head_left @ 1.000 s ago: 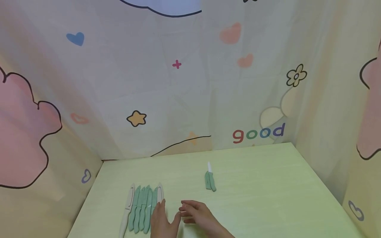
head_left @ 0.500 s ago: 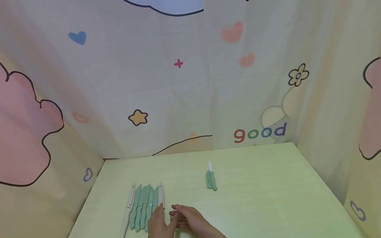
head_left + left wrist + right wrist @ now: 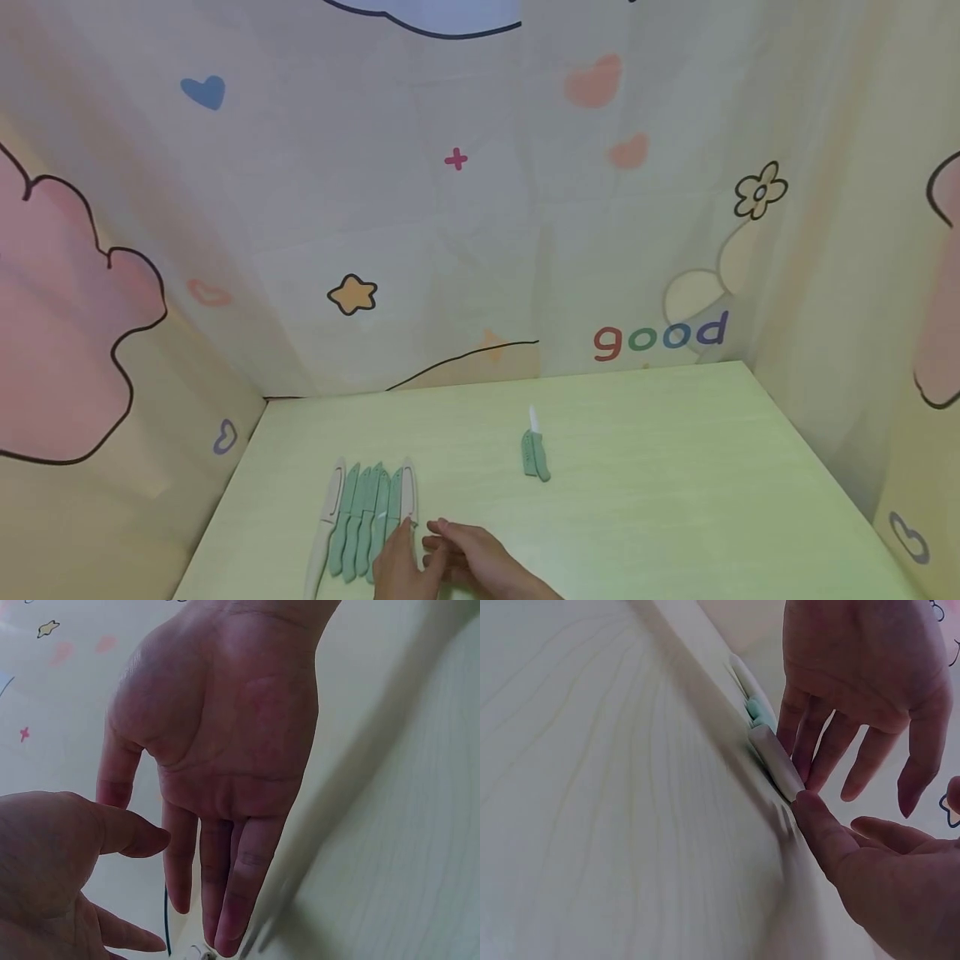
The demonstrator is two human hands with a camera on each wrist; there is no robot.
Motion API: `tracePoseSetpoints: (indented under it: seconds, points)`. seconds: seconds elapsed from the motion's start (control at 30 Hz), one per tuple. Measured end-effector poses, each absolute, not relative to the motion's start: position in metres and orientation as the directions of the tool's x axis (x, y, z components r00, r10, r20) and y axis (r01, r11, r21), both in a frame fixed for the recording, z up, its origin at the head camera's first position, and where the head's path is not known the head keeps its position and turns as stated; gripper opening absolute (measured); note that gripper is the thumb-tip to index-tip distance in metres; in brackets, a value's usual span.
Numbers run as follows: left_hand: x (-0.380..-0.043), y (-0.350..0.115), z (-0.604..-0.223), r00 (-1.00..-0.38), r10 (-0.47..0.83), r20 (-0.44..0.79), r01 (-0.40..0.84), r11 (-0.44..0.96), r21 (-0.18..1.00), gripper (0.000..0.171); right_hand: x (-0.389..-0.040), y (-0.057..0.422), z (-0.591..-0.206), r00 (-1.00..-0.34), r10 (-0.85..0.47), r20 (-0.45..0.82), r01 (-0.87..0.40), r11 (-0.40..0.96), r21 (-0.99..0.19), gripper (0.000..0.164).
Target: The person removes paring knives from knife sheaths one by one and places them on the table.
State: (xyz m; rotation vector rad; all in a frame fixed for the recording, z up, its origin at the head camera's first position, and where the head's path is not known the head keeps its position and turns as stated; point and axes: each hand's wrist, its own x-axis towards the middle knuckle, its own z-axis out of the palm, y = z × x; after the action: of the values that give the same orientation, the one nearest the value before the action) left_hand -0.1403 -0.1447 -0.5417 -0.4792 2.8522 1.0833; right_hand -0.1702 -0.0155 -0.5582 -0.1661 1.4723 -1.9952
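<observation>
My left hand (image 3: 406, 568) is low in the head view, close over the lower part of a row of knives. Its fingers are fairly straight in the left wrist view, and the palm (image 3: 240, 727) holds nothing. Facing it from the right, my right hand (image 3: 482, 560) has loosely bent fingers and no object in its grasp. The row has several green knives (image 3: 363, 517) in sheaths, with a white knife (image 3: 330, 504) at its left end and another white knife (image 3: 408, 487) at its right end. In the right wrist view, a left fingertip overlaps the end of a white knife piece (image 3: 778, 763).
Further back on the pale green table (image 3: 660, 500) lies a small green-handled knife (image 3: 543, 458) with its white blade tip pointing away. A green sheath (image 3: 528, 454) lies alongside it. Patterned cloth (image 3: 450, 233) hangs behind the table and at both sides.
My right hand has moved left toward my left hand, and the left has drawn slightly nearer to me. The head view has shifted a little. The knives lie as before.
</observation>
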Motion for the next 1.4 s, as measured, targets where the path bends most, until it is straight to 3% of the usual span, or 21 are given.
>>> tracePoseSetpoints:
  seconds: [0.5, 0.7, 0.9, 1.07, 1.4]
  points:
    - [-0.141, -0.143, -0.544, -0.944, -0.271, -0.187, -0.326, 0.687, 0.65, 0.083, -0.17, -0.017, -0.563, -0.782, -0.56, -0.275, 0.43, -0.164, -0.888, 0.058]
    - [-0.145, -0.15, -0.545, -0.942, -0.258, -0.215, -0.335, 0.672, 0.66, 0.074, -0.171, -0.014, -0.564, -0.786, -0.571, -0.237, 0.408, -0.191, -0.893, 0.055]
    - [-0.154, -0.155, -0.544, -0.882, -0.347, -0.318, -0.462, 0.513, 0.723, 0.06, -0.174, -0.009, -0.563, -0.793, -0.564, -0.229, 0.393, -0.187, -0.9, 0.053]
    - [-0.16, -0.158, -0.543, -0.844, -0.351, -0.406, -0.528, 0.405, 0.746, 0.07, -0.175, -0.005, -0.561, -0.793, -0.557, -0.245, 0.417, -0.205, -0.886, 0.051]
    - [-0.163, -0.162, -0.546, -0.867, -0.293, -0.404, -0.489, 0.342, 0.802, 0.08, -0.177, -0.001, -0.562, -0.803, -0.545, -0.242, 0.413, -0.217, -0.884, 0.048]
